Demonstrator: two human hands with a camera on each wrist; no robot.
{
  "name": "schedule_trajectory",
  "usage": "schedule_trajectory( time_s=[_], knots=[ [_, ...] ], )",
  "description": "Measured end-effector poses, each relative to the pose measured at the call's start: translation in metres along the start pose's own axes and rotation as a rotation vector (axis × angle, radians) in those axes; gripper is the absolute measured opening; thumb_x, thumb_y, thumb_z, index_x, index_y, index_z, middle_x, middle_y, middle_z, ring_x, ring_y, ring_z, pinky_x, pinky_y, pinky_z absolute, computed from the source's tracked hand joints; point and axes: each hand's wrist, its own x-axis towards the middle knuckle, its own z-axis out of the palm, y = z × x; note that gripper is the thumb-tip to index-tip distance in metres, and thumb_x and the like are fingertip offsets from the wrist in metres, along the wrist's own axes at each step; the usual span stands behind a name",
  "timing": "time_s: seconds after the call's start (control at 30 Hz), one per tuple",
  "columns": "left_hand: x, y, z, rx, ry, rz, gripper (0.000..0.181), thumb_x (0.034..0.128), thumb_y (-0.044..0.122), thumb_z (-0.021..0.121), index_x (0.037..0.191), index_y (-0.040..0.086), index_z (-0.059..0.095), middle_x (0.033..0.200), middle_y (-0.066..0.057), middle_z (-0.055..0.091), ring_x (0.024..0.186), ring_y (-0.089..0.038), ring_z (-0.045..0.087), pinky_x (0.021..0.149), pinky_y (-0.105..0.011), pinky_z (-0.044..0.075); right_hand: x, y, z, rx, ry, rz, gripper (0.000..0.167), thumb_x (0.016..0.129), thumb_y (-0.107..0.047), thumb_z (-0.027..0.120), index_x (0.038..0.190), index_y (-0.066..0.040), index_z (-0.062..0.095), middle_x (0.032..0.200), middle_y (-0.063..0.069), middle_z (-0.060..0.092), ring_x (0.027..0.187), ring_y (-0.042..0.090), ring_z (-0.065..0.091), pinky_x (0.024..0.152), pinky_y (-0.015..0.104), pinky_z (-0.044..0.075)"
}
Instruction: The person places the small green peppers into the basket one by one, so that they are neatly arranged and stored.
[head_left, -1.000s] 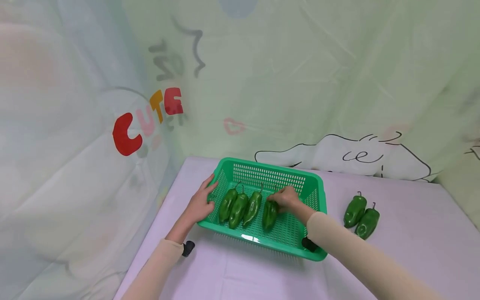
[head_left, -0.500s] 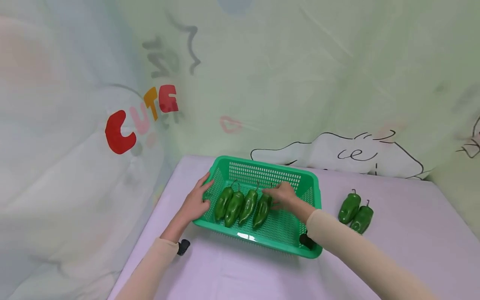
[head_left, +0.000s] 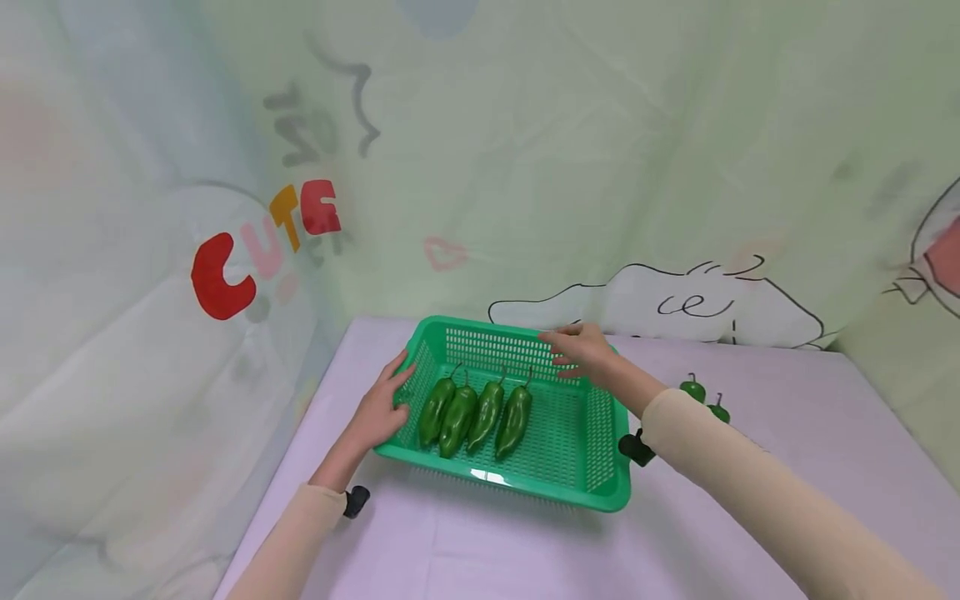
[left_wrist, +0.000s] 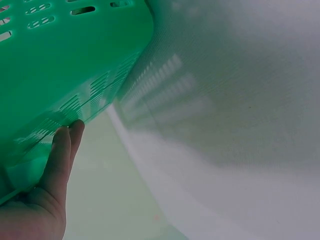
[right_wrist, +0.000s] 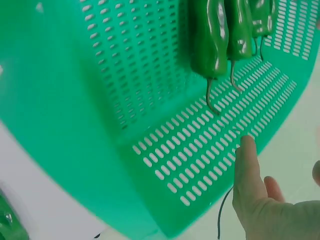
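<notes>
Several long green peppers lie side by side in a green plastic basket (head_left: 555, 493), stems toward the far wall. The rightmost pepper (head_left: 514, 423) sits a little apart from the others. My left hand (head_left: 377, 414) rests at the basket's left rim. In the left wrist view its fingers (left_wrist: 61, 155) lie fairly straight against the basket's side. Over the far right rim hovers my right hand (head_left: 588, 354), holding nothing, its fingers extended. Two more green peppers, one of them the left pepper (head_left: 693, 388), lie outside on the right, partly hidden by my right forearm.
The basket stands on a table with a pale lilac cloth (head_left: 480, 550). Behind and to the left hang printed fabric sheets (head_left: 525, 167). A small black device (head_left: 636, 448) is on my right wrist, another black device (head_left: 356, 502) on my left.
My right hand has let go of the rightmost pepper in the basket and risen up and away to the far rim. That pepper shifted left toward the row. The left hand stays at the rim.
</notes>
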Motion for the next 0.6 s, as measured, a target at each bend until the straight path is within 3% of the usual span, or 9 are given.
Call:
schedule_trajectory(
  time_s=[0.3,0.6],
  knots=[
    [-0.001,-0.002,0.002,0.001,-0.006,-0.013,0.073,0.0742,-0.007,0.051,0.147,-0.005,0.041,0.162,-0.012,0.021,0.145,-0.035,0.026,0.088,-0.043,0.044,-0.006,0.002,-0.017,0.028,0.017,-0.016,0.061,0.101,-0.028,0.052,0.148,0.006,0.035,0.143,0.033,0.042,0.129,0.043,0.048,0.099,0.052,0.044],
    [-0.002,0.001,0.000,0.000,-0.003,-0.006,0.073,0.0737,-0.007,0.051,0.146,-0.005,0.041,0.162,-0.013,0.022,0.145,-0.036,0.027,0.085,-0.043,0.044,-0.016,0.026,-0.052,0.041,0.056,-0.047,0.063,0.101,-0.031,0.052,0.148,0.006,0.034,0.142,0.032,0.044,0.127,0.045,0.050,0.096,0.046,0.048]
  ],
)
